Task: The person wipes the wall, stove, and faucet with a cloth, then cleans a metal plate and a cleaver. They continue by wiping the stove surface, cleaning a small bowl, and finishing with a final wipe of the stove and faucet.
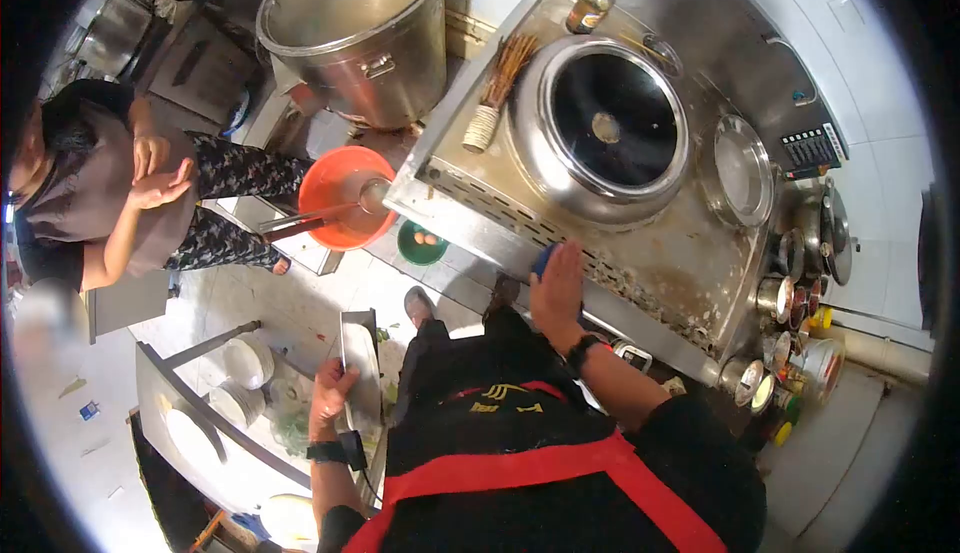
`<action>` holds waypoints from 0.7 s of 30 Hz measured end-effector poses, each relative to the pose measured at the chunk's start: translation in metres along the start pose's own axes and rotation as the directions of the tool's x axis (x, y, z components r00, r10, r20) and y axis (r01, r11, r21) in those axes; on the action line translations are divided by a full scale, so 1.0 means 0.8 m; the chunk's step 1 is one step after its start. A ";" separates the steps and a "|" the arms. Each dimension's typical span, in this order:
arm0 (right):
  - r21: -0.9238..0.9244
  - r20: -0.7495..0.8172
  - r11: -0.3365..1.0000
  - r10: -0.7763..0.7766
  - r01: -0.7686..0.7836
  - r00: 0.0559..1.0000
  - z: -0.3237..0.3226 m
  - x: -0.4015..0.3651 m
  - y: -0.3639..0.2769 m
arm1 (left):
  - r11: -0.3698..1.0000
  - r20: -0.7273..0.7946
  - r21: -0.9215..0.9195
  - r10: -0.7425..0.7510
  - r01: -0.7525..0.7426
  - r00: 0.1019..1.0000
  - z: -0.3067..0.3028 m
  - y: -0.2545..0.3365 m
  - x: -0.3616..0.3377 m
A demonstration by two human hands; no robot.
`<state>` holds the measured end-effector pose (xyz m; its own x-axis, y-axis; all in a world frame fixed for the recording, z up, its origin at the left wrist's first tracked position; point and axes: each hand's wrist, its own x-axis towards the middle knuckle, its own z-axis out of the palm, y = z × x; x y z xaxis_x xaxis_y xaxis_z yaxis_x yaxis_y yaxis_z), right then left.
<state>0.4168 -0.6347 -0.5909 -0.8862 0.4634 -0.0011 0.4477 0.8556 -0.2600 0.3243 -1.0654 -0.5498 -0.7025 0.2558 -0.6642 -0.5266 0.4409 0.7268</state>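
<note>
My right hand (557, 291) presses against the slotted front edge of the steel stove top (650, 278), its fingers over a blue pad (543, 259) that peeks out on the left. Behind it stands the large round steel wok ring with a dark wok (615, 118). Low on the left, my left hand (330, 391) is closed at the edge of a long steel tray (361, 368), thumb toward it; its palm side is hidden.
Left of the stove, an orange bucket (345, 178) holds a long-handled ladle. A big steel pot (365, 48) stands behind. A bamboo brush (500, 93) and a bottle (595, 1) rest on the stove. Another person (110, 183) stands left. Seasoning containers (785, 303) line the right.
</note>
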 end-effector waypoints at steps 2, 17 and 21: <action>-0.050 0.016 0.993 0.111 -0.110 0.994 0.013 0.052 -0.060 | 0.994 0.002 0.104 -0.043 0.043 0.999 -0.014 0.011 0.009; 0.476 -0.280 0.778 -0.309 0.411 0.909 0.081 0.204 -0.313 | 0.999 0.002 0.037 -0.035 0.035 0.999 -0.117 -0.004 -0.005; 0.914 -0.040 0.406 0.042 0.020 0.998 0.046 0.148 -0.276 | 1.000 -0.022 -0.021 0.021 -0.021 1.000 -0.140 -0.007 0.015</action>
<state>0.2086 -0.7772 -0.5693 -0.8608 0.5081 0.0269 0.0550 0.1454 -0.9878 0.2653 -1.1609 -0.5421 -0.7238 0.2459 -0.6447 -0.5214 0.4172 0.7444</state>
